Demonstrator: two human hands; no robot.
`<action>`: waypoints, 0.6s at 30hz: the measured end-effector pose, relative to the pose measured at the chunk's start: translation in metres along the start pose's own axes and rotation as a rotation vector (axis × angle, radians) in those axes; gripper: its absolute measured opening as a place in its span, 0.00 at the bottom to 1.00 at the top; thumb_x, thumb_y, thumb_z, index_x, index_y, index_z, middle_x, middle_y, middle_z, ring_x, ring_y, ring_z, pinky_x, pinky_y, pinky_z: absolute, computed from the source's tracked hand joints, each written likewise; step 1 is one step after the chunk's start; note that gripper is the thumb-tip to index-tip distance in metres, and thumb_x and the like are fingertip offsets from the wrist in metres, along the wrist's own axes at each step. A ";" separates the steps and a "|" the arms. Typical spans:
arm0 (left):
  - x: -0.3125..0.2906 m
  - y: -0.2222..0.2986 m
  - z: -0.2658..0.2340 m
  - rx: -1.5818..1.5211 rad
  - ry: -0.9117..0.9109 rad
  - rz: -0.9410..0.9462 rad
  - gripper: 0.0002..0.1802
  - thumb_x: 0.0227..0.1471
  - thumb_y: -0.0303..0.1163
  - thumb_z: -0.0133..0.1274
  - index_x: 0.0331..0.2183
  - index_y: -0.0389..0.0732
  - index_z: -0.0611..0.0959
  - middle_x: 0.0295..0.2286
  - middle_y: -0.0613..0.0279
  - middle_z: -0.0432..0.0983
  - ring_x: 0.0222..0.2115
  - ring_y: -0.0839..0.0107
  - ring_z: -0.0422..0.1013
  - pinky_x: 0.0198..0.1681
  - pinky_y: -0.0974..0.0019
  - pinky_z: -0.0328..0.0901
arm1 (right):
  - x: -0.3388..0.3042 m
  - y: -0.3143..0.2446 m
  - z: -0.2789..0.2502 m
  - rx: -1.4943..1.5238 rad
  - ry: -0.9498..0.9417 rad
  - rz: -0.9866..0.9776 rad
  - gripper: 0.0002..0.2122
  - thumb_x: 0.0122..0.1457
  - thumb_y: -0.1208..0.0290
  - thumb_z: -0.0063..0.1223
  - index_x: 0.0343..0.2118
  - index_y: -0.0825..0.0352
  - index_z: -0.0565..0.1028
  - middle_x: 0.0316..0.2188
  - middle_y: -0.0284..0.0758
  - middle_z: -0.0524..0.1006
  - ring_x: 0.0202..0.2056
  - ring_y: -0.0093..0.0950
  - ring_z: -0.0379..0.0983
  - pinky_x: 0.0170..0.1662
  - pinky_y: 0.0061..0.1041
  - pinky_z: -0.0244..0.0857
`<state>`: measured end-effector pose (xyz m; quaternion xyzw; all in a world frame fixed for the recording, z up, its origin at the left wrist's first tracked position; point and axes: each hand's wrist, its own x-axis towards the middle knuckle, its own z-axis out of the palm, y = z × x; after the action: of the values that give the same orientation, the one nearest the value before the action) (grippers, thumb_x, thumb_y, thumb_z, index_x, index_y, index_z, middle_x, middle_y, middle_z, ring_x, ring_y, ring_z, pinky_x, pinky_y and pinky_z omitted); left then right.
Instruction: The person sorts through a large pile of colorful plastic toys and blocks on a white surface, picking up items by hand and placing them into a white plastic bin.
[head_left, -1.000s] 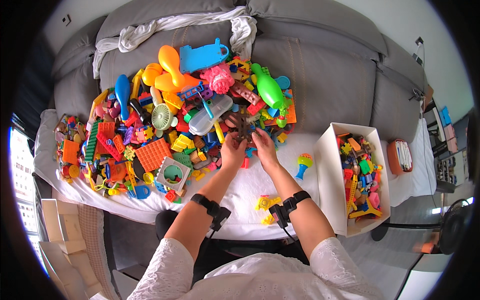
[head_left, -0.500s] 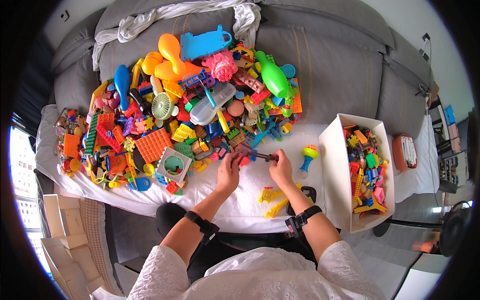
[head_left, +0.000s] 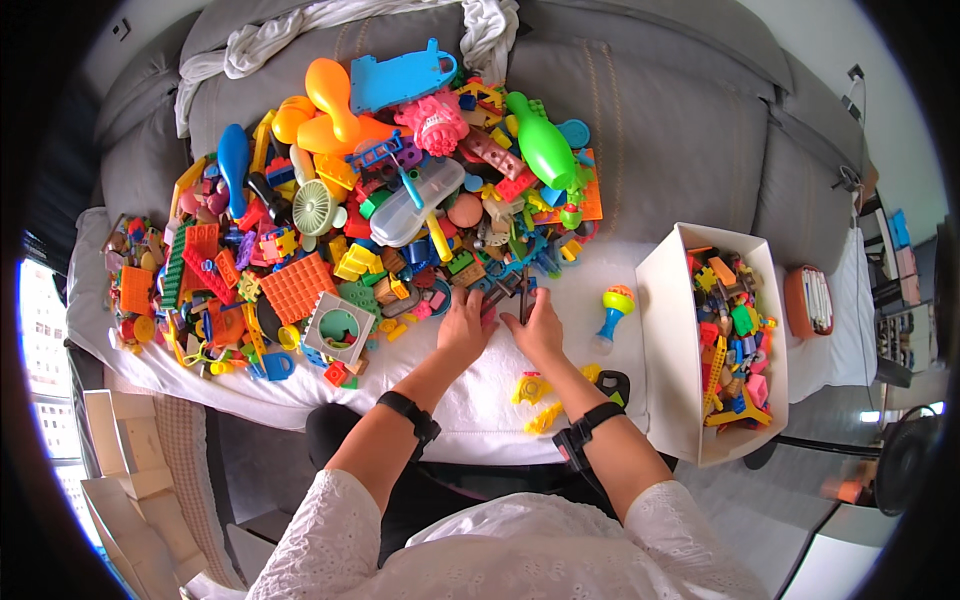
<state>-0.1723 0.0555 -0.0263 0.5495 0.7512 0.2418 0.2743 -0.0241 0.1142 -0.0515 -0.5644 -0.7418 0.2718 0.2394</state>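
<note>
My left hand point(head_left: 466, 326) is closed at the front edge of the toy heap point(head_left: 305, 287), pinching a dark reddish-brown toy piece point(head_left: 497, 296) whose kind I cannot make out. Close beside it, my right hand point(head_left: 538, 328) has its fingers closed round a thin dark rod point(head_left: 523, 296) that points away from me. The rod and the brown piece are close together; whether they touch is unclear. Nearest beyond the fingers lie small wooden and plastic blocks. A rattle point(head_left: 612, 318) with a yellow-green head and blue handle rests right of my right hand.
A white box point(head_left: 655, 345) of mixed small toys stands at the right. Yellow toy pieces point(head_left: 530, 388) and a black-and-green piece point(head_left: 613, 385) lie by my right forearm. A green bowling pin point(head_left: 543, 145) and a blue tray-like piece point(head_left: 402, 80) top the heap, against the grey sofa point(head_left: 680, 140).
My hands have come closer together, the right one shifting left. The dark rod has turned from lying crosswise between my hands to pointing away from me.
</note>
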 end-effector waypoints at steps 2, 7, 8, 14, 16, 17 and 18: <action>-0.006 0.008 0.000 0.027 0.021 0.002 0.36 0.44 0.37 0.63 0.52 0.42 0.66 0.49 0.43 0.61 0.43 0.44 0.69 0.45 0.53 0.68 | 0.007 -0.003 -0.001 -0.059 0.028 0.032 0.31 0.49 0.61 0.62 0.54 0.61 0.58 0.36 0.46 0.77 0.36 0.48 0.75 0.37 0.44 0.68; -0.009 -0.004 -0.002 0.213 -0.069 0.001 0.32 0.44 0.42 0.62 0.48 0.42 0.68 0.48 0.48 0.64 0.43 0.50 0.70 0.45 0.55 0.68 | 0.029 -0.020 -0.023 -0.288 -0.298 0.229 0.34 0.52 0.58 0.59 0.59 0.59 0.55 0.41 0.46 0.76 0.39 0.48 0.75 0.41 0.44 0.69; -0.009 -0.006 0.000 0.212 -0.066 0.002 0.32 0.44 0.42 0.62 0.48 0.42 0.68 0.48 0.48 0.64 0.43 0.50 0.70 0.45 0.55 0.68 | 0.030 -0.013 -0.022 -0.289 -0.296 0.227 0.34 0.52 0.58 0.59 0.59 0.59 0.55 0.41 0.46 0.76 0.39 0.48 0.75 0.41 0.44 0.69; -0.012 -0.026 0.011 0.092 0.048 0.029 0.33 0.44 0.45 0.62 0.47 0.37 0.69 0.46 0.50 0.67 0.46 0.51 0.68 0.46 0.56 0.67 | 0.004 0.004 -0.016 -0.122 -0.285 0.074 0.30 0.50 0.59 0.61 0.52 0.64 0.59 0.43 0.49 0.72 0.42 0.48 0.72 0.42 0.43 0.67; -0.015 -0.026 0.014 0.017 0.116 0.046 0.28 0.47 0.44 0.59 0.45 0.38 0.70 0.41 0.48 0.73 0.42 0.50 0.71 0.43 0.55 0.67 | 0.008 0.016 -0.014 -0.096 -0.096 0.013 0.30 0.50 0.60 0.61 0.53 0.63 0.58 0.44 0.49 0.72 0.42 0.48 0.73 0.41 0.44 0.68; -0.015 -0.026 0.015 0.015 0.116 0.049 0.28 0.47 0.44 0.59 0.45 0.38 0.70 0.41 0.48 0.73 0.42 0.50 0.71 0.43 0.55 0.67 | 0.010 0.022 -0.013 -0.064 0.085 -0.050 0.30 0.51 0.61 0.61 0.53 0.61 0.58 0.45 0.48 0.71 0.41 0.48 0.73 0.41 0.45 0.68; -0.021 -0.024 0.006 -0.072 0.118 0.007 0.26 0.48 0.43 0.57 0.46 0.38 0.70 0.37 0.48 0.75 0.39 0.49 0.72 0.41 0.54 0.68 | 0.012 0.013 -0.020 -0.084 0.031 0.037 0.33 0.51 0.61 0.61 0.56 0.60 0.56 0.45 0.48 0.71 0.41 0.49 0.73 0.40 0.45 0.69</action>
<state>-0.1797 0.0290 -0.0431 0.5268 0.7549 0.3016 0.2482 -0.0049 0.1316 -0.0452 -0.5918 -0.7381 0.2361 0.2219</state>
